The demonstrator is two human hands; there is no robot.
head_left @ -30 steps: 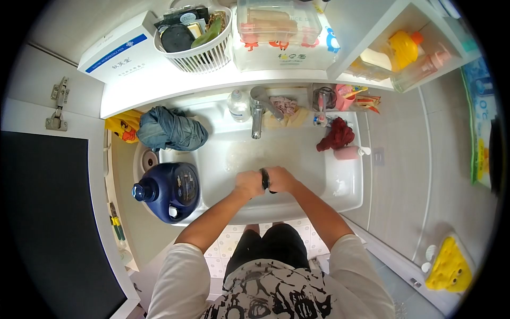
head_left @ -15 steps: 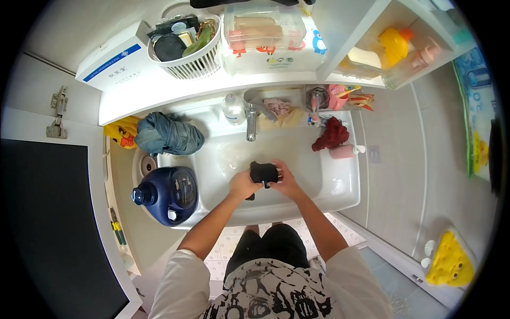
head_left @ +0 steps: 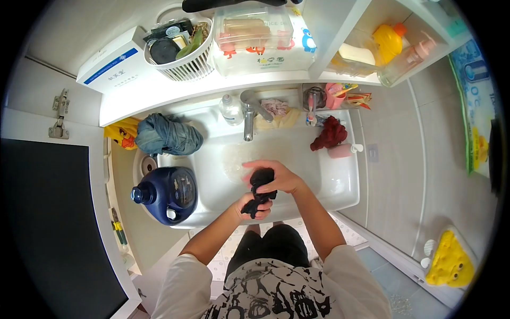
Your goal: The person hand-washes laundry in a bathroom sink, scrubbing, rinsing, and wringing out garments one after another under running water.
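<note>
A crumpled black cloth (head_left: 261, 192) is held between my two hands over the front part of the white sink (head_left: 212, 169). My left hand (head_left: 253, 205) has its fingers wrapped round the lower end of the cloth. Around the upper part is my right hand (head_left: 276, 178), thumb across the cloth and fingers curved over its far side. The chrome faucet (head_left: 248, 122) stands beyond the hands; a little water lies in the basin below it.
Blue denim (head_left: 169, 135) and a dark blue jug (head_left: 169, 195) are on the left. A dark red cloth (head_left: 329, 133) and a pink bottle (head_left: 342, 151) lie at the right rim. Above the faucet runs a white shelf (head_left: 159, 94) with a basket (head_left: 186, 66).
The cloth, first squeezed small between both fists, now hangs more loosely. My left hand has come lower toward the front rim, and my right hand has opened round the cloth's top.
</note>
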